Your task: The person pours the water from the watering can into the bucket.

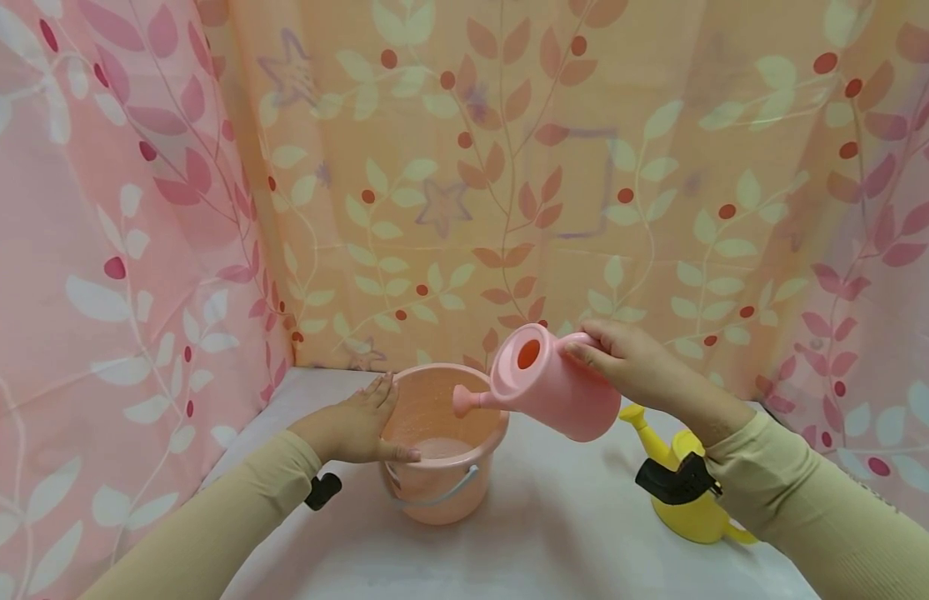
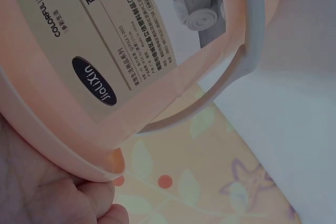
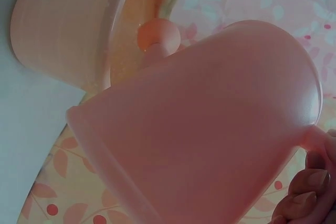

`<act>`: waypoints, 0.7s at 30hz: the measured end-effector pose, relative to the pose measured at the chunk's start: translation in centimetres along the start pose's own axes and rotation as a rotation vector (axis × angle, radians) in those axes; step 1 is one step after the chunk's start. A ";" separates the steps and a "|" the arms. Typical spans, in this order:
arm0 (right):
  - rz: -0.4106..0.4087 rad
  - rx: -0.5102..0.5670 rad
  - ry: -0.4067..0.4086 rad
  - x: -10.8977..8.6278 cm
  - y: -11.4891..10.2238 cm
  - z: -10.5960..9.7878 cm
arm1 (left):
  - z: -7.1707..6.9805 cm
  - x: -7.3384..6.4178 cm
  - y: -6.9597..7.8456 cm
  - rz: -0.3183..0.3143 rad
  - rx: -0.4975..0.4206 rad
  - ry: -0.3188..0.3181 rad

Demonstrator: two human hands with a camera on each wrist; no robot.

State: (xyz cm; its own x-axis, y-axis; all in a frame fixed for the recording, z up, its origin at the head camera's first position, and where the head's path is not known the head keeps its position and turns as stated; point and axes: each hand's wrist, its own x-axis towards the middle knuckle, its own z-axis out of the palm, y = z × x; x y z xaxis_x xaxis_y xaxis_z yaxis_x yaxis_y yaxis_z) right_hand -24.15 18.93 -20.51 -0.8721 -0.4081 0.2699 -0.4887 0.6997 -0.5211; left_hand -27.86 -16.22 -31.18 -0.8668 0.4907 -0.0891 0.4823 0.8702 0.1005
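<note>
Tilted toward the bucket, a pink watering can is gripped by its handle in my right hand. Its spout and rose reach over the rim into the peach bucket. In the right wrist view, curled fingers wrap the handle beside the can's body. My left hand rests on the bucket's left rim, fingers fairly straight and thumb along the front edge. A printed label and grey handle show on the bucket in the left wrist view.
Under my right forearm stands a yellow watering can, partly hidden by the black wrist camera. The white tabletop is bordered by leaf-patterned curtains at the back and both sides.
</note>
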 end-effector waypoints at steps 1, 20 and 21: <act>0.000 0.000 0.000 0.0 0.0 0.0 | 0.0 0.0 0.0 -0.001 -0.001 0.000; -0.002 -0.032 0.006 0.2 0.3 -0.3 | -0.2 -0.2 0.2 -0.009 -0.007 -0.002; -0.001 -0.035 0.005 0.2 0.3 -0.3 | -0.2 -0.2 0.3 -0.009 -0.007 -0.003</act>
State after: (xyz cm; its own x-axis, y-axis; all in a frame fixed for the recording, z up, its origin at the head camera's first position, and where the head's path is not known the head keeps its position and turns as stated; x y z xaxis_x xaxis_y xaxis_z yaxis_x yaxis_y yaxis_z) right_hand -24.50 19.18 -20.37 -0.8717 -0.4058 0.2748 -0.4900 0.7192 -0.4926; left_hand -27.58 -16.11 -30.95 -0.8709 0.4825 -0.0931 0.4731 0.8745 0.1067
